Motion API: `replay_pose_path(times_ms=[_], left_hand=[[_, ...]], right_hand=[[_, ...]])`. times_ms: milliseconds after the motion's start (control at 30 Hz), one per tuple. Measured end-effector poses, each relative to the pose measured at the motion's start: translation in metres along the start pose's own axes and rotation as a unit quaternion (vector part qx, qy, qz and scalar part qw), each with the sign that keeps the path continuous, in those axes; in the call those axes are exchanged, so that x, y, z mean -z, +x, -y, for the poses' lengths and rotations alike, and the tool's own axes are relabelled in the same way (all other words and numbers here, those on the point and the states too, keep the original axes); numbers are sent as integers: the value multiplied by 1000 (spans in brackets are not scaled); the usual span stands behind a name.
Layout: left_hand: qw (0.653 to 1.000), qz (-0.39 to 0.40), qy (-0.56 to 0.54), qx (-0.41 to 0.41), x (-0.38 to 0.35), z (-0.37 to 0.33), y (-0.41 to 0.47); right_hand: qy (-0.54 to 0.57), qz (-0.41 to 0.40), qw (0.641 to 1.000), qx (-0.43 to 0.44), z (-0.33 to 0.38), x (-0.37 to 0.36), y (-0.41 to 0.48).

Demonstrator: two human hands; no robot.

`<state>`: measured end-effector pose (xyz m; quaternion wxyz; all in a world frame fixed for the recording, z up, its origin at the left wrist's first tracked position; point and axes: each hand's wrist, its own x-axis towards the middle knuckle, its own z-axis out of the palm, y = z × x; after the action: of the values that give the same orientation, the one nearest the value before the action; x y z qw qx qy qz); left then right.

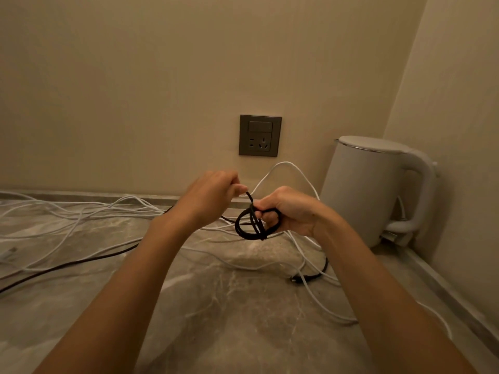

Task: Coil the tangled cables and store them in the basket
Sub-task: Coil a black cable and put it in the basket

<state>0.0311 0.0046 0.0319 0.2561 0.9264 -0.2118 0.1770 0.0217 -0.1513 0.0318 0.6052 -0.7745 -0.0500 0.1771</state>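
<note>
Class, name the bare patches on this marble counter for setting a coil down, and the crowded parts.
Free: the grey marble counter at the near edge between the forearms; the near-left corner before the long dark cable. Crowded: white cables tangle across left and back, up to the white electric kettle.

White cables (81, 211) clutter countertop (216, 306); kettle (364, 190) blocks right.

Marble counter (216, 333), wht cables (81, 211), blk cable (67, 265), kettle (361, 190)

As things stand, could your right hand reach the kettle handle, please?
Probably yes: the kettle stands close beside the right hand with only a white cable between, though that hand grips the black cable coil.
</note>
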Motion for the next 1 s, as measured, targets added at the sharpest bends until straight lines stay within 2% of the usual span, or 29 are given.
replay_pose_path(times_ms=[167, 300, 400, 533, 633, 767, 1000], left_hand=[[999, -41, 5, -36, -2, -18, 0], [997, -41, -36, -47, -2, -26, -1], [995, -20, -87, -42, -2, -30, -2], [985, 21, -172, -19, -1, -31, -5], [984, 55, -166, -18, -2, -27, -6], [980, 72, -182, -32, -7, -25, -6], [974, 84, -207, -43, -9, -18, -6]], right_hand=[[43, -144, 987, 58, 2, -4, 5], [95, -225, 962, 121, 3, -3, 7], [160, -253, 942, 152, 5, -1, 7], [259, -242, 919, 175, 8, 3, 4], [346, -224, 893, 180, 9, 10, 3], [459, -143, 861, 168, 11, 17, 0], [527, -56, 835, 149, 10, 16, -2]])
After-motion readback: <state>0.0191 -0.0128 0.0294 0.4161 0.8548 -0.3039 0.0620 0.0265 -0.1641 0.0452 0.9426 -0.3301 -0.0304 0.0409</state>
